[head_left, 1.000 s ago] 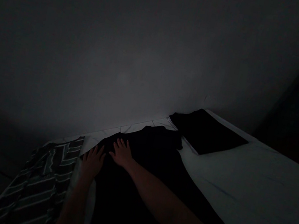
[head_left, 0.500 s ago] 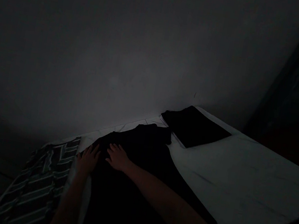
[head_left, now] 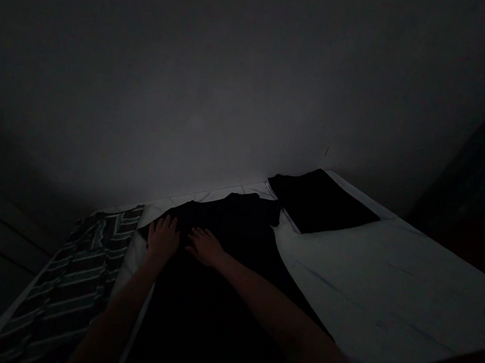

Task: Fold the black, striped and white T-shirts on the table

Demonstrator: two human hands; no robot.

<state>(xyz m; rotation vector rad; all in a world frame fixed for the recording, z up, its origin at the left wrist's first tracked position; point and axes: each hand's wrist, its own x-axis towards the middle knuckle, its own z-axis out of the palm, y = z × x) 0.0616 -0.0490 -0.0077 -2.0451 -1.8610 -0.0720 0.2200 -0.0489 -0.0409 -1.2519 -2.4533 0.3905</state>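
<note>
A black short-sleeved shirt (head_left: 221, 308) lies spread out on a pale, marble-patterned surface (head_left: 372, 296). My left hand (head_left: 162, 241) rests flat on its upper left part, near the sleeve, fingers spread. Just to the right, my right hand (head_left: 206, 246) also lies on the cloth with its fingers stretched out. Neither hand grips the fabric as far as the dim light shows. My right forearm crosses over the shirt and hides some of it.
Left of the shirt lies a dark striped garment (head_left: 70, 289). A folded black garment (head_left: 320, 202) sits at the back right, over something white at its edge. Behind the surface rises a grey wall (head_left: 222, 79). The room is very dark.
The view has shifted slightly, so the scene sits a little differently in the frame. The shirt's lower edge now shows near the bottom. Both hands stay flat on the shirt.
</note>
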